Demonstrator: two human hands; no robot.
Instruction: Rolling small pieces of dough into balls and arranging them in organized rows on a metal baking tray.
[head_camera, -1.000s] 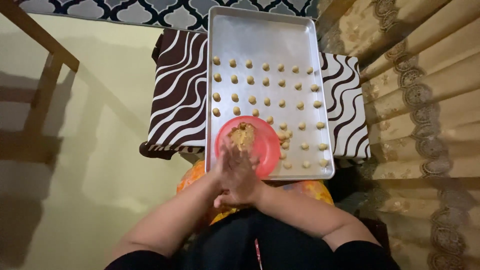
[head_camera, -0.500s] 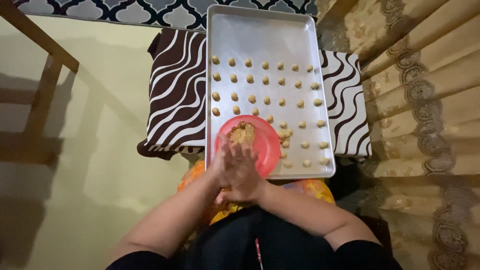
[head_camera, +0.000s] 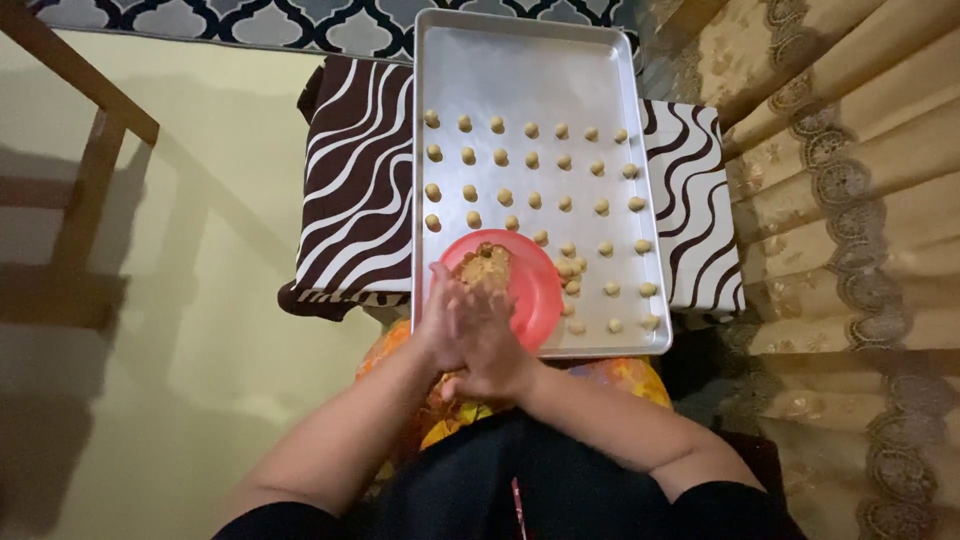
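My left hand (head_camera: 443, 322) and my right hand (head_camera: 490, 340) are pressed palm to palm over the near edge of a red plate (head_camera: 535, 290). Whatever lies between the palms is hidden. A lump of tan dough (head_camera: 486, 266) sits on the plate just beyond my fingertips. The plate rests on the near end of a long metal baking tray (head_camera: 530, 70). Several small dough balls (head_camera: 531, 166) lie in rows across the tray's middle and near right part.
The tray lies on a brown and white wavy-striped cloth (head_camera: 350, 200). A wooden frame (head_camera: 90, 130) stands at the left over a pale yellow floor (head_camera: 200, 350). Beige lace-trimmed curtains (head_camera: 850, 200) hang at the right. An orange patterned fabric (head_camera: 620, 375) lies under my arms.
My hands have stayed pressed together at the plate's near edge, shifting slightly against each other. The tray and dough balls have not moved.
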